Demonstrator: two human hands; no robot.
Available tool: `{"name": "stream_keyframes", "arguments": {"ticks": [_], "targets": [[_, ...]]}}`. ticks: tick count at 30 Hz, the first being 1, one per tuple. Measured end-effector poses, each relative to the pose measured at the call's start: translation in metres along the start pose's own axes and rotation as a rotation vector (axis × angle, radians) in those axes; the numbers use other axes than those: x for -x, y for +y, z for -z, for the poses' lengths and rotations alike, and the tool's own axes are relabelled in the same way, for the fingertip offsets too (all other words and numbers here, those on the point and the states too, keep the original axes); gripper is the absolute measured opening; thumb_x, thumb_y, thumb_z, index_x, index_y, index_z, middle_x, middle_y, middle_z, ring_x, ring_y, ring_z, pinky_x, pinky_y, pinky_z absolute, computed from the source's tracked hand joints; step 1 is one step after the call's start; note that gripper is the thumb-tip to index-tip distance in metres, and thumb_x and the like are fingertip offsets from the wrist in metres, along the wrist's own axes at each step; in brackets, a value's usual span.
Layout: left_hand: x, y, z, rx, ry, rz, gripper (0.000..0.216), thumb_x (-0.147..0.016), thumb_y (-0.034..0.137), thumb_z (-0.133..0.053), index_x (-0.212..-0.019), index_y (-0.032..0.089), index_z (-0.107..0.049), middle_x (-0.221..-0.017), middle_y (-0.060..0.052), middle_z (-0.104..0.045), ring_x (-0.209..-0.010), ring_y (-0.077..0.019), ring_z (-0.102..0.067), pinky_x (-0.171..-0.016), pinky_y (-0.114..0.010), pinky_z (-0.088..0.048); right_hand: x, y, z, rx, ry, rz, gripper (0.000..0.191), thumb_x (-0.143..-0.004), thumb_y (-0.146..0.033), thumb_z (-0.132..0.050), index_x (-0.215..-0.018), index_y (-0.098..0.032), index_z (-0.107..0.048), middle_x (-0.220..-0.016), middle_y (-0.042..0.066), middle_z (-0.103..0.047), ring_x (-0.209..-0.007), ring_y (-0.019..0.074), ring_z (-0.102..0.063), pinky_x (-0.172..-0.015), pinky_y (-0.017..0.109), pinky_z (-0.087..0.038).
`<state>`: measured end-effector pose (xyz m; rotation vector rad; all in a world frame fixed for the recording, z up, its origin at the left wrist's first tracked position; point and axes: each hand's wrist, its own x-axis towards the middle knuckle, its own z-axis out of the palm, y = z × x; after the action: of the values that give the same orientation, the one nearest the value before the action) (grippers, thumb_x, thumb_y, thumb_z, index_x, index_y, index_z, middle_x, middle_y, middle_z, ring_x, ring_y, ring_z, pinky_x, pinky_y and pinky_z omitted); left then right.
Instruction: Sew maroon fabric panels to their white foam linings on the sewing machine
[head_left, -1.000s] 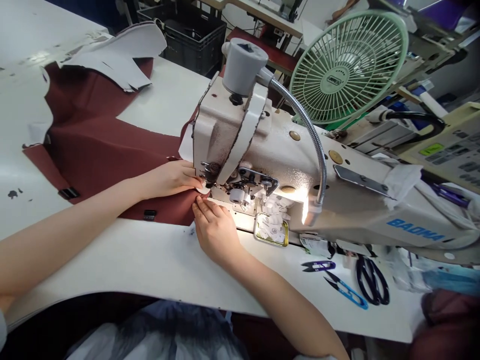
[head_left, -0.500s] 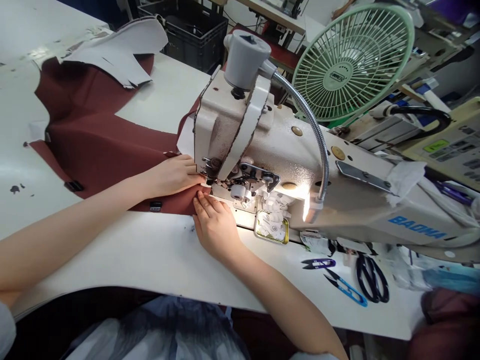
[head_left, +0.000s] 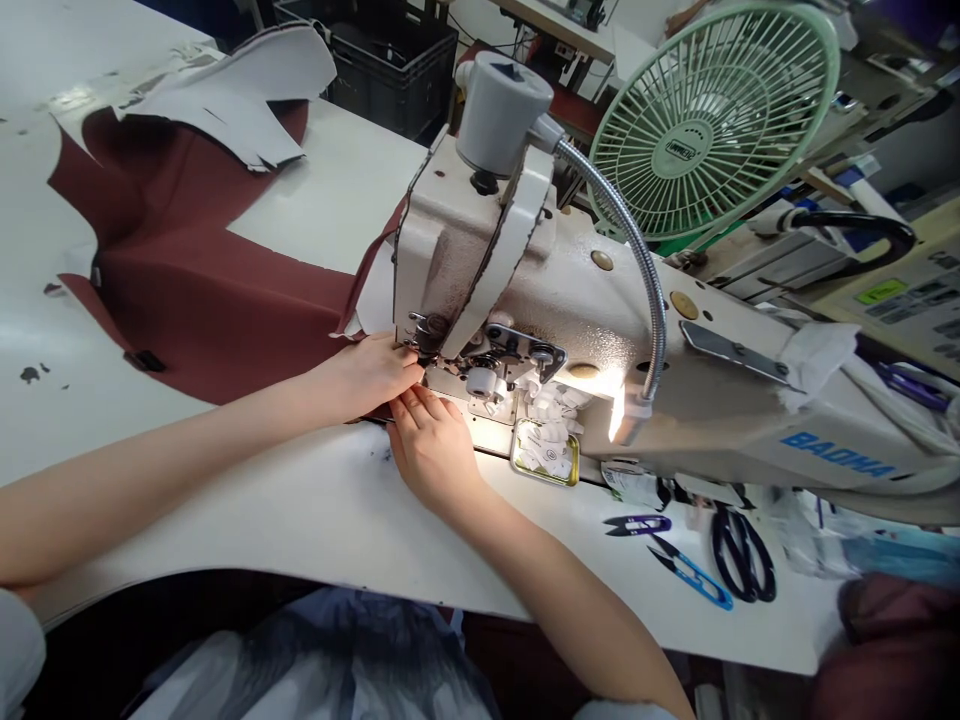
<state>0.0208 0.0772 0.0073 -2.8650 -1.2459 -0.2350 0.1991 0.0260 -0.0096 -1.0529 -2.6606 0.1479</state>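
A maroon sheet of material (head_left: 217, 300), its pale underside showing at the folds, runs up to the head of a sewing machine (head_left: 480, 270). My left hand (head_left: 367, 378) has its fingers bent and drawn together on the sheet's edge beside the presser foot area; its fingertips are partly hidden. My right hand (head_left: 435, 445) lies close to it, fingers stretched flat and tips at the material's front edge. The needle is hidden from sight. On the sheet's left edge sits a black clip (head_left: 144, 361).
A lamp (head_left: 630, 415) lights the machine bed. Beside it stands a small tin (head_left: 546, 455) with white scraps. To the right lie purple snips (head_left: 637, 525), blue snips (head_left: 694, 575) and black-handled scissors (head_left: 742, 555). Behind are a green fan (head_left: 682, 148) and a black crate (head_left: 394, 70).
My left hand has shifted slightly right and down, closer to my right hand. A second clip near the front edge is now out of sight. The sheet's far left corner has spread outward.
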Motion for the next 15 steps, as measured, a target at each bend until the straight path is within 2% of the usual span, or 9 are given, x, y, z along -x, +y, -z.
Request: {"name": "stream_keyframes", "arguments": {"ticks": [9,12,15], "targets": [[0.0,0.006,0.011,0.098,-0.066,0.027,0.013,-0.087,0.006,-0.053,-0.087,0.014,-0.064,-0.088,-0.008,-0.065,-0.079,-0.0212,-0.056,-0.071,-0.035,-0.043,0.001,-0.006,0.006,0.016,-0.044,-0.151,0.037,-0.1,-0.033,-0.053,-0.133,-0.017,-0.055,-0.14,0.013,-0.059,-0.117,0.0294,-0.051,-0.094,0.047,-0.041],[0.007,0.007,0.007,0.091,-0.002,0.039,0.021,-0.086,0.005,-0.052,-0.096,0.015,-0.067,-0.094,-0.009,-0.066,-0.084,-0.022,-0.058,-0.072,-0.034,-0.043,0.001,-0.005,0.005,0.018,-0.032,-0.168,0.038,-0.1,-0.034,-0.052,-0.135,-0.019,-0.053,-0.141,0.012,-0.058,-0.116,0.0291,-0.05,-0.092,0.045,-0.04],[0.014,0.007,0.0,0.07,0.082,0.049,0.028,-0.085,0.003,-0.048,-0.102,0.014,-0.067,-0.094,-0.01,-0.066,-0.084,-0.022,-0.059,-0.064,-0.032,-0.041,0.0,-0.004,0.003,0.02,-0.026,-0.17,0.04,-0.101,-0.036,-0.05,-0.137,-0.019,-0.051,-0.139,0.013,-0.059,-0.116,0.0293,-0.049,-0.09,0.045,-0.041]]}}
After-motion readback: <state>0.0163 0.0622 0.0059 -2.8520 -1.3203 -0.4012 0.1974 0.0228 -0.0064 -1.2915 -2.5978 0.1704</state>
